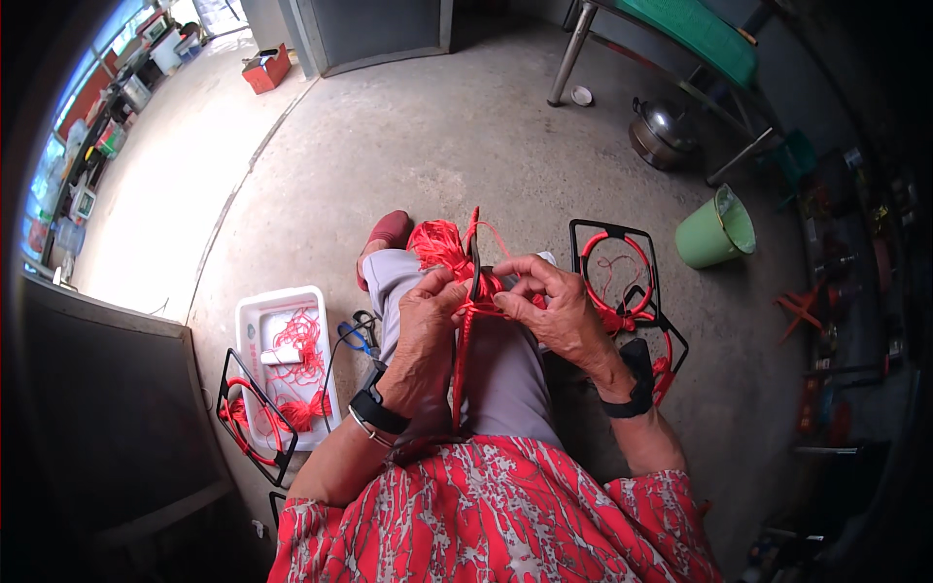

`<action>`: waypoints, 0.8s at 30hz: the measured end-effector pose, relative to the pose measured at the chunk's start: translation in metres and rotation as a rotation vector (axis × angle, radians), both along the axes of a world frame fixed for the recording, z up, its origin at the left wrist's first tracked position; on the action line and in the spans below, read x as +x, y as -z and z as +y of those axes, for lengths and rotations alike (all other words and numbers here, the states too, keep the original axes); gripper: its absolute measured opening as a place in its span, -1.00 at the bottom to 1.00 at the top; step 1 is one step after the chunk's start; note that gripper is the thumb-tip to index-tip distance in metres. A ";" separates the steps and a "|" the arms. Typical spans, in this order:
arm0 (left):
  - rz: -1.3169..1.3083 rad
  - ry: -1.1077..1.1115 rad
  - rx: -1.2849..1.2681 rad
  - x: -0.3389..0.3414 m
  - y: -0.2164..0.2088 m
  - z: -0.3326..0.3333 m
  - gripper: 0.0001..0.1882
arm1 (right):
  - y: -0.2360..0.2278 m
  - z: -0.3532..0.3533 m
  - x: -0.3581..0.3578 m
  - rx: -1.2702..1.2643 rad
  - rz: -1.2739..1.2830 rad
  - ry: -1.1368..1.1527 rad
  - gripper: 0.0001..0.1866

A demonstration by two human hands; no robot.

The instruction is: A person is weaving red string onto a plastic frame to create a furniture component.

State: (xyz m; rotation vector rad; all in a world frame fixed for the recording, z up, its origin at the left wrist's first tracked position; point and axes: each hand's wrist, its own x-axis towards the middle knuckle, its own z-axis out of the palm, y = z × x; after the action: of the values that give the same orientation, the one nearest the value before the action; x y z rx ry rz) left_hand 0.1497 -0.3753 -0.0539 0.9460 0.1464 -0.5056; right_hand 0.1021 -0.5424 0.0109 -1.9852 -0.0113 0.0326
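Observation:
My left hand [429,325] and my right hand [554,301] meet over my lap, both gripping a black frame piece [474,272] wrapped in red cord. A bundle of loose red thread [439,245] bunches just above my left fingers, and a red-wrapped strip [459,374] hangs down between my knees. Each wrist carries a black band.
A white tray [255,316] with red cord sits on the concrete floor at my left, beside blue scissors [356,338] and a black square frame with a red ring [248,416]. More black frames with red rings [614,267] lie at my right. A green bucket [717,230] and a metal kettle [661,133] stand further off.

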 end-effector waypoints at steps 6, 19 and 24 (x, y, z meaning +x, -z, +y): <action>0.076 0.110 -0.095 0.002 -0.005 0.003 -0.80 | 0.001 0.004 -0.002 -0.179 -0.140 0.026 -0.60; 0.148 0.195 -0.170 0.003 -0.006 0.005 -0.78 | 0.025 -0.004 0.014 -0.146 -0.036 0.029 -0.71; 0.117 0.181 -0.140 0.002 -0.008 0.006 -0.84 | 0.025 -0.009 0.018 -0.109 -0.095 0.039 -0.81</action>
State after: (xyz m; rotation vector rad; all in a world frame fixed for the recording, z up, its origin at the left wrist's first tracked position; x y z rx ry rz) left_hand 0.1517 -0.3688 -0.0461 0.7969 0.1300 -0.7302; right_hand 0.1204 -0.5511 -0.0144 -2.0937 -0.0336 -0.0882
